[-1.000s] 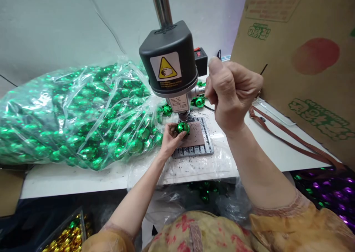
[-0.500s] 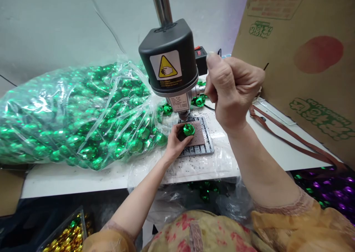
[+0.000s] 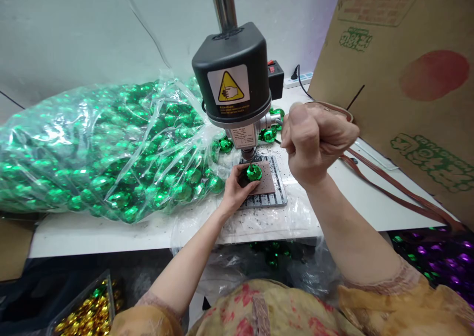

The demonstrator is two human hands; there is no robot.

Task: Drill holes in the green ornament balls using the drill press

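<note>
Clear plastic bag [image 3: 163, 82] of green faceted balls [image 3: 118, 198] beside benchtop drill press [image 3: 230, 74]; slotted base plate [image 3: 280, 195] below head. Right hand [image 3: 317, 141]: fisted, apparently round feed lever [image 3: 277, 121], grip mostly hidden. Left hand [image 3: 239, 185]: thumb and fingers pinching single green ball [image 3: 255, 174] under chuck [image 3: 248, 153], over brown pad [image 3: 268, 180]. Best: ball centred, pinch firm, left hand clear of chuck's line, lever pressure gentle.
</note>
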